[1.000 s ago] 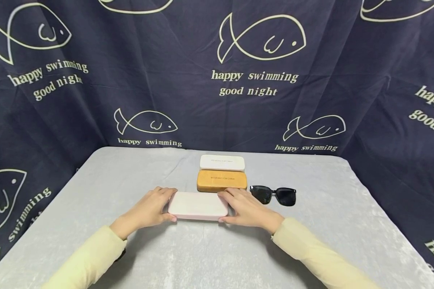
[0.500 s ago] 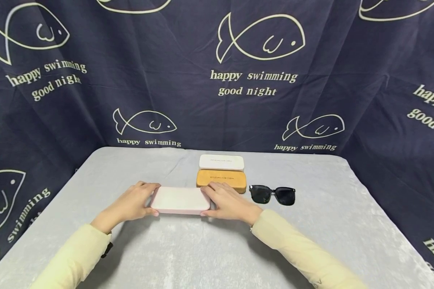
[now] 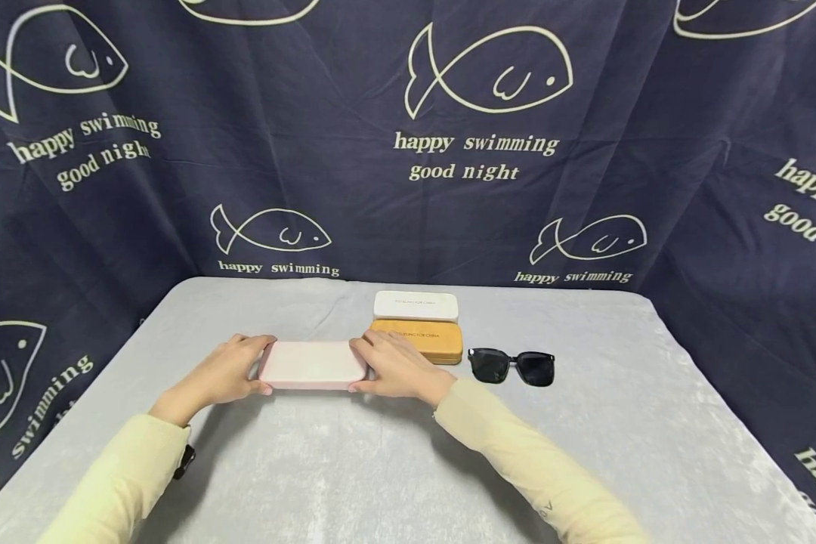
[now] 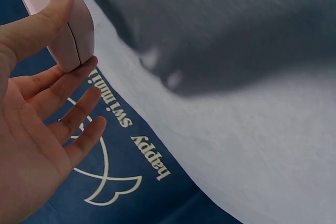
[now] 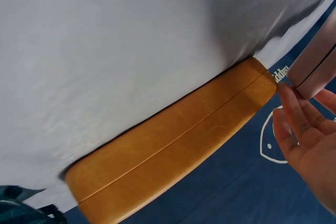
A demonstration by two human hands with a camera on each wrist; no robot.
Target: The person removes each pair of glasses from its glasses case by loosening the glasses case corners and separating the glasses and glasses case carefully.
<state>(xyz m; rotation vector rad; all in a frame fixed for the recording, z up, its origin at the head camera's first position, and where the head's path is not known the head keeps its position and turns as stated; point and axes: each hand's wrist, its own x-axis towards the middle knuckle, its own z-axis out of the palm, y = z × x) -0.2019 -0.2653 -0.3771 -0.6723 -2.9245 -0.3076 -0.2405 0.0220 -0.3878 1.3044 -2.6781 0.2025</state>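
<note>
A pale pink glasses case (image 3: 313, 365) is held between both hands, its lid closed. My left hand (image 3: 231, 370) pinches its left end, thumb on the near side and fingertips on the far side; the left wrist view shows the thumb on the pink case (image 4: 79, 30) and two fingers spread free. At the right end my right hand (image 3: 397, 364) grips it the same way. In both wrist views the case looks lifted off the cloth, with shadow below. Just behind the right hand lies a mustard-yellow glasses case (image 3: 428, 340), also seen as the yellow case (image 5: 173, 140) in the right wrist view.
A white glasses case (image 3: 416, 305) lies behind the yellow one. Black sunglasses (image 3: 512, 367) rest to the right of them. Everything sits on a table with a pale grey cloth (image 3: 381, 468), backed by a dark blue fish-print curtain (image 3: 381, 219).
Both hands have carried the pink case leftward and slightly away from me, from in front of the yellow case to its left. The yellow case, white case and sunglasses have stayed put.
</note>
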